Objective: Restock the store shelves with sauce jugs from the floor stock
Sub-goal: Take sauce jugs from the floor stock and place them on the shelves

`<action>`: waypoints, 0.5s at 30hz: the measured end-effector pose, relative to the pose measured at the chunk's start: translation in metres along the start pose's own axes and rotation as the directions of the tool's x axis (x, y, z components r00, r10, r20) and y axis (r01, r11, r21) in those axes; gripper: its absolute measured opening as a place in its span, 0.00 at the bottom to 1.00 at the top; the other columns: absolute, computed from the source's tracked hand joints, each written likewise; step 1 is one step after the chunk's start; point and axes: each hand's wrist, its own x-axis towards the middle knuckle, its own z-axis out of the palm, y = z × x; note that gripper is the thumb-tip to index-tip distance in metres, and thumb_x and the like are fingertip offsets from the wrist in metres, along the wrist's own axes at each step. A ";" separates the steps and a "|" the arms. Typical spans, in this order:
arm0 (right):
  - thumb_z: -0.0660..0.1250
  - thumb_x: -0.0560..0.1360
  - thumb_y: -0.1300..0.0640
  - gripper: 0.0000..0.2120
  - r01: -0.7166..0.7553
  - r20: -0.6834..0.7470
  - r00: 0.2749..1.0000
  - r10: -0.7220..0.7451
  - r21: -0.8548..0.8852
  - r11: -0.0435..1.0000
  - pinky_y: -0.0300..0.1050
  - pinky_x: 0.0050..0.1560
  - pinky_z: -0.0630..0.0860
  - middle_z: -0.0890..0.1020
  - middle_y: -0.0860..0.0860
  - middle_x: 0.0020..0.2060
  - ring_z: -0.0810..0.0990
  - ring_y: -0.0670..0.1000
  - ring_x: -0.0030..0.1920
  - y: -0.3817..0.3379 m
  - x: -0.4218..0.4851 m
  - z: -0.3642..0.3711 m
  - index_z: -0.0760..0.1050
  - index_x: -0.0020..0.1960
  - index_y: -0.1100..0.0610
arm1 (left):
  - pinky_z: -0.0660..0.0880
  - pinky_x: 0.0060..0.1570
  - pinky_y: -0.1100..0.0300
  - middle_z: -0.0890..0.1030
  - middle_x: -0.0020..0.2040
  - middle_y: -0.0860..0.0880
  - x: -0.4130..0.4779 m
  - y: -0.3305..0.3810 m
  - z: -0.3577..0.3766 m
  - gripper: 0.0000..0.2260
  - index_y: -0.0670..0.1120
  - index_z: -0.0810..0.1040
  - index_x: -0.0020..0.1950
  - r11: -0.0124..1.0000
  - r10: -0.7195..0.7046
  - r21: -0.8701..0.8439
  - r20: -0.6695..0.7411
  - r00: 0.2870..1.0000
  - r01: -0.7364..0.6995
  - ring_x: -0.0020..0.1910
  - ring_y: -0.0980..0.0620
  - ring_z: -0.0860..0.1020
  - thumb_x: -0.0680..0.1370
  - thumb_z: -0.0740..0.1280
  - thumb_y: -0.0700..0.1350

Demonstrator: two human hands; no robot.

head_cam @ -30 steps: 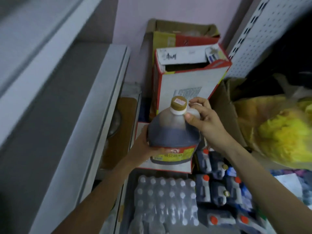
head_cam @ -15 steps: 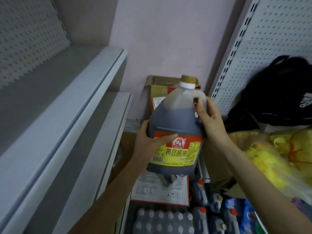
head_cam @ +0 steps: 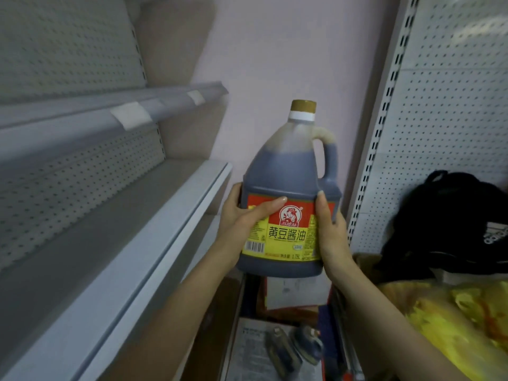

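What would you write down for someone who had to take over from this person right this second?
Left hand: grips the sauce jug on its left side, thumb across the label.
Right hand: grips its right side, below the handle.
Jug: upright, cap on, in the air to the right of the grey shelf, not on it.
Done: this jug is lifted to shelf height.
Left: set it on the shelf; at least two more jugs lie below.
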 end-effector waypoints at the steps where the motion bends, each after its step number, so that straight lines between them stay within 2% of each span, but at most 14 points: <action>1: 0.62 0.66 0.36 0.30 0.027 -0.007 1.000 -0.026 0.019 0.999 0.34 0.34 0.77 0.83 0.50 0.40 0.84 0.45 0.37 -0.008 -0.001 0.005 0.72 0.57 0.57 | 0.81 0.41 0.54 0.85 0.47 0.47 -0.003 0.013 0.000 0.26 0.51 0.73 0.57 1.000 0.024 0.008 -0.003 1.000 -0.024 0.44 0.46 0.84 0.61 0.76 0.47; 5: 0.62 0.67 0.37 0.27 0.109 0.001 0.994 -0.110 0.081 0.991 0.34 0.33 0.77 0.83 0.51 0.39 0.84 0.44 0.36 -0.051 -0.007 0.024 0.72 0.55 0.57 | 0.80 0.38 0.57 0.85 0.47 0.47 -0.019 0.060 0.001 0.29 0.50 0.72 0.60 0.991 0.117 0.062 -0.017 0.993 -0.116 0.43 0.47 0.84 0.63 0.79 0.47; 8: 0.60 0.65 0.37 0.30 0.189 0.047 0.980 -0.194 0.093 0.978 0.34 0.34 0.77 0.83 0.51 0.41 0.84 0.43 0.37 -0.084 -0.014 0.036 0.73 0.57 0.58 | 0.80 0.39 0.58 0.84 0.48 0.47 -0.036 0.094 0.004 0.29 0.50 0.71 0.62 0.977 0.198 0.091 -0.046 0.979 -0.194 0.43 0.48 0.84 0.62 0.74 0.50; 15: 0.60 0.65 0.37 0.30 0.272 0.128 0.946 -0.298 0.189 0.944 0.35 0.36 0.78 0.84 0.49 0.40 0.84 0.44 0.38 -0.145 -0.045 0.064 0.73 0.57 0.58 | 0.81 0.44 0.53 0.84 0.50 0.47 -0.087 0.158 0.006 0.32 0.49 0.71 0.64 0.922 0.361 0.193 -0.118 0.925 -0.335 0.44 0.48 0.84 0.62 0.73 0.56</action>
